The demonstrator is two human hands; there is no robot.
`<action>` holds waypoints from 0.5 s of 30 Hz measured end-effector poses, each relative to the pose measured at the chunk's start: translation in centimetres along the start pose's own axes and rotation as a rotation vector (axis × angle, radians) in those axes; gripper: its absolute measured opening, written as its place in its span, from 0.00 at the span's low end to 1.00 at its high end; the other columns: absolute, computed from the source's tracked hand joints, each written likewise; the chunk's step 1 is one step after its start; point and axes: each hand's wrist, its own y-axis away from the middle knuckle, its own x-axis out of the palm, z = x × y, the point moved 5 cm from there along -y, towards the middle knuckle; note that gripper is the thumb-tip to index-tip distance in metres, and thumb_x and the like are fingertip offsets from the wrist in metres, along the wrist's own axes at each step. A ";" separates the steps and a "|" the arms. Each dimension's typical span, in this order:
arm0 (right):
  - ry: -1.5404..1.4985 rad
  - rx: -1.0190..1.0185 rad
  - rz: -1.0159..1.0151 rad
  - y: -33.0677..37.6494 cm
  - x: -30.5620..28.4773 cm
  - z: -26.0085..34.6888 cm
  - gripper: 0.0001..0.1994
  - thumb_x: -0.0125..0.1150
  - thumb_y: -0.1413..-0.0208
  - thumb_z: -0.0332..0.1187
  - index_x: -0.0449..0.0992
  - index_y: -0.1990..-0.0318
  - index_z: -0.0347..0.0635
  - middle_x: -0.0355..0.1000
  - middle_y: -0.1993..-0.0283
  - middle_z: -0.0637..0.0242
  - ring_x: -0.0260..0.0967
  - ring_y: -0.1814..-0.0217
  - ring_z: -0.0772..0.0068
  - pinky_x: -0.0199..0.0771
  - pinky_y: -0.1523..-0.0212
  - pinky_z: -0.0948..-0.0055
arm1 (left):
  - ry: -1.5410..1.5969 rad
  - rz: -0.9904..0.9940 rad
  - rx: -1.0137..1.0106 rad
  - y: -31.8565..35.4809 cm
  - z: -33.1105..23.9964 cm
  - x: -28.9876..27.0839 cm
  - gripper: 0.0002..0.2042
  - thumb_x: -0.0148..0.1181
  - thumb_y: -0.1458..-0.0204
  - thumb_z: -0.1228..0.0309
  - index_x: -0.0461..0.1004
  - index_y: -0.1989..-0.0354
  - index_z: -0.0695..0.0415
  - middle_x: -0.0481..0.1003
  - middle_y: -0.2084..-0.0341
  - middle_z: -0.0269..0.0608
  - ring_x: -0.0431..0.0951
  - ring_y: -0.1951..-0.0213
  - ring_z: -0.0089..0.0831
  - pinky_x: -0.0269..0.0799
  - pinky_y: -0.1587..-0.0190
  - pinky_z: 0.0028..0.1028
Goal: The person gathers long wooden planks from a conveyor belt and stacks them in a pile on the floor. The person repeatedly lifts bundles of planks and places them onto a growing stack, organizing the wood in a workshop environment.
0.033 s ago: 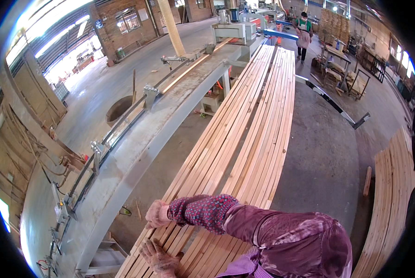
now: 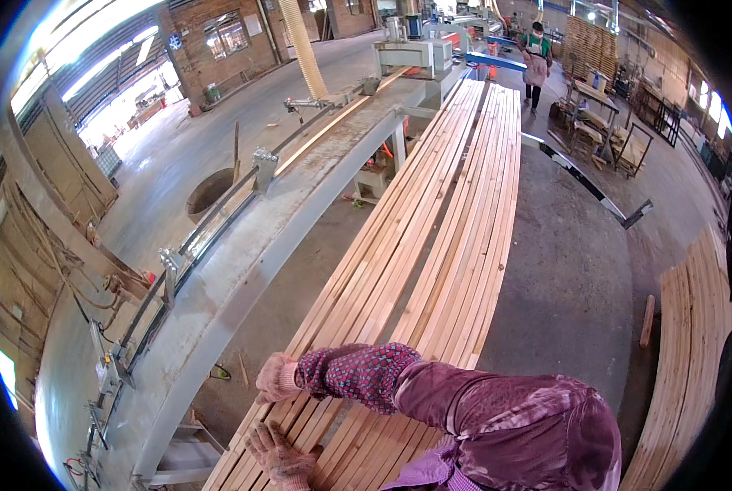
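Daylight glares through a wide opening (image 2: 149, 102) at the far left of the workshop, beside a brick wall with a window. Nearer to me, a long grey metal bed (image 2: 211, 278) runs up the room, a dark rail and clamps along its left edge; a round bin (image 2: 211, 195) stands just beyond that edge, and a single pale strip (image 2: 341, 122) lies on the bed's far part, near a ribbed hose (image 2: 302, 49). To the right of the bed, the worker's left hand (image 2: 280, 458) lies palm down on the near end of the long wood strips (image 2: 472, 245), its fingers somewhat spread. Just above it, the right hand (image 2: 276, 378), at the end of a patterned sleeve (image 2: 358, 376), bends over the strips' left edge; I cannot tell whether its fingers close on one. The strips lie side by side in two broad bands with a dark gap between, stretching away toward the machinery. Past their far end, to the right, stands another person (image 2: 536, 65) in an apron. A black-and-white bar (image 2: 587, 182) slants out from the strips' right side. At the far right, a loose piece of wood (image 2: 647, 321) lies near a second spread of boards (image 2: 685, 352).
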 end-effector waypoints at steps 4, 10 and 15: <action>-0.010 -0.011 0.008 -0.4 0.0 0.3 0.27 0.44 0.39 0.58 0.83 0.64 0.46 0.81 0.65 0.64 0.80 0.62 0.54 0.77 0.71 0.49 | 0.021 0.160 -0.116 -0.1 0.1 0.2 0.62 0.77 0.75 0.40 0.53 0.30 0.60 0.56 0.33 0.63 0.49 0.29 0.59 0.36 0.27 0.56; -0.014 -0.087 -0.081 -1.4 1.9 -1.5 0.27 0.45 0.39 0.57 0.84 0.66 0.46 0.81 0.67 0.64 0.79 0.63 0.54 0.77 0.71 0.48 | 0.019 0.133 -0.008 -1.1 -0.9 -0.4 0.60 0.71 0.68 0.38 0.50 0.28 0.60 0.58 0.33 0.62 0.52 0.31 0.60 0.39 0.28 0.56; 0.132 -0.099 0.104 0.4 -0.8 0.8 0.11 0.49 0.37 0.44 0.78 0.55 0.60 0.78 0.63 0.66 0.79 0.55 0.56 0.79 0.68 0.50 | -0.144 0.145 -0.016 -1.0 -0.8 -1.8 0.54 0.61 0.57 0.34 0.51 0.27 0.58 0.62 0.35 0.56 0.57 0.33 0.59 0.46 0.30 0.56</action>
